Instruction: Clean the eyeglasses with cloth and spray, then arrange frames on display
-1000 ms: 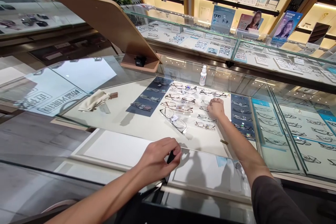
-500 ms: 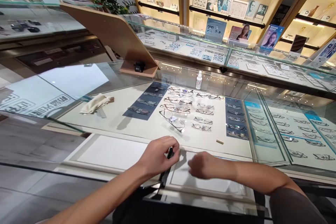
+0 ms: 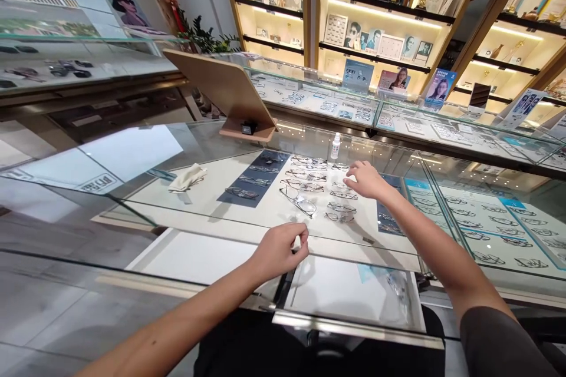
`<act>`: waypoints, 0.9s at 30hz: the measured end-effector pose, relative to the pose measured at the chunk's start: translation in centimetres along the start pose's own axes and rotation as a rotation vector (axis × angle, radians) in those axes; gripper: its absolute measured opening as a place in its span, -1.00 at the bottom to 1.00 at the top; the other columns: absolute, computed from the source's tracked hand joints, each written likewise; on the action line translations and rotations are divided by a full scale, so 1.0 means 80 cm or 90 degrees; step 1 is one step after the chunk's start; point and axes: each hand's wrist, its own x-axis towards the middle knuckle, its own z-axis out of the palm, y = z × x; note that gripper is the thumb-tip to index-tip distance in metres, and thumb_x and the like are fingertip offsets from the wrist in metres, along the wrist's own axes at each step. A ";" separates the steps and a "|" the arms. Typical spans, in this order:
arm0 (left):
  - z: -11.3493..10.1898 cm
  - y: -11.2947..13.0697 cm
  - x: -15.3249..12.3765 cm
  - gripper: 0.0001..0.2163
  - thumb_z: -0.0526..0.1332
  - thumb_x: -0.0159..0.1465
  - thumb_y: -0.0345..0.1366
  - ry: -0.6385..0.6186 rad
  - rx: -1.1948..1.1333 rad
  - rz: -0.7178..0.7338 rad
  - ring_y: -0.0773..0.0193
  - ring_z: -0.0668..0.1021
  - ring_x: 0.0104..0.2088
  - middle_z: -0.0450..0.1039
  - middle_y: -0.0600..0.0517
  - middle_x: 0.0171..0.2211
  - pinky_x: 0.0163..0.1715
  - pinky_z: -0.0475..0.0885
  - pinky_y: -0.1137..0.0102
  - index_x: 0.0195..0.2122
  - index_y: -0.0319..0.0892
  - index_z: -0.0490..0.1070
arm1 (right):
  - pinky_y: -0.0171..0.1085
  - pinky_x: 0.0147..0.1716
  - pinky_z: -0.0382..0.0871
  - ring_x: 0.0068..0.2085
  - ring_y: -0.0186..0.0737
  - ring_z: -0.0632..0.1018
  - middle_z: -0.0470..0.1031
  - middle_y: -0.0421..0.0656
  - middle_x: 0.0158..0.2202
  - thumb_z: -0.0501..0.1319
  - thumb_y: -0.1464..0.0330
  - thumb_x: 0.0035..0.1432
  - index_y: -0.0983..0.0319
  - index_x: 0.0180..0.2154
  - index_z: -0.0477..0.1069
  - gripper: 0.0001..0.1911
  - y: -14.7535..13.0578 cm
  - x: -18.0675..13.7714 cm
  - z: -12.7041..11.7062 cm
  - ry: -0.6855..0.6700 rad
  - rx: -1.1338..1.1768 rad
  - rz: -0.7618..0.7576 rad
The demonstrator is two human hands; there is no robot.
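Note:
My left hand [image 3: 280, 252] is held at the counter's front edge, its thumb and fingers curled together in a pinch. Whatever sits between those fingertips, if anything, is hidden. Over the glass top, my right hand [image 3: 365, 179] reaches forward with fingers apart and nothing in it. It is nearest to a column of eyeglasses [image 3: 340, 212], and partly covers some of them. Another pair of eyeglasses [image 3: 299, 203] lies at a slant between the hands. A white spray bottle [image 3: 335, 147] stands upright just beyond my right hand.
A pale cloth [image 3: 188, 178] lies on the left of the counter. A tilted wooden-backed board [image 3: 225, 85] stands behind it. Below the front edge, a pulled-out white drawer [image 3: 329, 294] holds clear plastic packets at its right. Glass display cases [image 3: 499, 224] adjoin on the right.
My right hand has gone from a closed shape above the drawer to reaching forward over the eyeglasses, fingers now apart. My left hand stays near the counter edge. The view has tipped upward.

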 end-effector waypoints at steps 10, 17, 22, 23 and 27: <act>0.005 -0.005 0.005 -0.98 0.19 0.20 -0.35 -0.027 0.011 -0.028 0.21 0.50 -0.43 0.41 0.10 -0.46 -0.40 0.29 0.38 -0.36 -0.08 0.38 | 0.19 0.44 0.16 0.40 0.35 0.33 0.45 0.19 0.37 0.09 0.12 0.56 0.34 0.00 0.68 -0.49 0.013 0.048 0.038 -0.017 -0.082 0.053; 0.004 -0.015 0.006 -0.94 0.17 0.31 -0.32 0.089 0.035 -0.040 0.12 0.51 -0.28 0.49 0.02 -0.34 -0.27 0.39 0.30 -0.33 -0.08 0.38 | 0.12 0.44 0.18 0.39 0.24 0.34 0.46 0.11 0.37 0.12 0.24 0.56 0.33 0.16 0.61 -0.58 -0.003 0.007 0.017 0.005 -0.051 0.037; 0.002 -0.018 0.008 -0.92 0.20 0.32 -0.25 0.196 0.071 -0.153 -0.10 0.49 0.04 0.50 -0.14 -0.04 0.09 0.43 0.01 -0.21 -0.09 0.46 | 0.07 0.39 0.26 0.31 0.13 0.46 0.55 0.01 0.24 0.13 0.13 0.56 0.18 0.18 0.61 -0.58 -0.026 -0.093 -0.021 0.014 0.149 -0.135; 0.002 -0.018 0.008 -0.88 0.20 0.32 -0.23 0.190 0.069 -0.185 -0.15 0.48 0.11 0.48 -0.17 0.03 0.13 0.42 -0.04 -0.17 -0.08 0.47 | 0.04 0.38 0.29 0.30 0.11 0.48 0.57 -0.02 0.22 0.13 0.09 0.56 0.14 0.16 0.62 -0.58 -0.031 -0.117 -0.029 -0.023 0.201 -0.170; 0.004 -0.020 0.008 -0.74 0.20 0.34 -0.14 0.152 0.074 -0.250 -0.28 0.35 0.36 0.39 -0.25 0.26 0.30 0.32 -0.18 0.00 -0.08 0.45 | -0.05 0.23 0.47 0.20 0.03 0.58 0.60 -0.10 0.18 0.16 -0.07 0.52 0.00 0.14 0.63 -0.55 -0.046 -0.202 -0.022 -0.224 0.329 -0.222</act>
